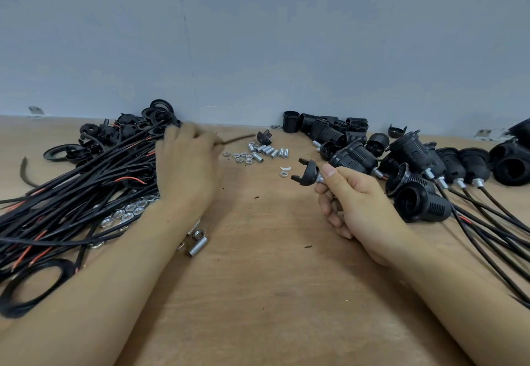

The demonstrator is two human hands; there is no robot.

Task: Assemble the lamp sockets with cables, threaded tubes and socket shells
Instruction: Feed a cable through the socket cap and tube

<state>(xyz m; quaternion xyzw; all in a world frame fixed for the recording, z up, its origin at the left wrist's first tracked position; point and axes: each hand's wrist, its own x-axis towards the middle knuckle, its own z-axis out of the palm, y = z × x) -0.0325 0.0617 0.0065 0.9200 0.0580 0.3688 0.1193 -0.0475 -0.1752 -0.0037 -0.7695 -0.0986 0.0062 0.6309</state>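
Observation:
My right hand (355, 208) grips a black socket cap (308, 172) with a silver threaded tube under it, held above the table right of centre. My left hand (186, 167) reaches over the pile of black cables (71, 193) at the left and pinches one cable (238, 138), whose blurred end sticks out to the right of the fingers. Loose threaded tubes (269, 152) and hex nuts (242, 157) lie between the hands near the wall. Assembled sockets with cables (447, 165) lie at the right.
Black rings and caps (129, 130) are heaped at the back left, empty socket shells (329, 127) at the back centre. More nuts (129, 210) and a threaded tube (198, 246) lie by my left forearm. A wall borders the wooden table (272, 279).

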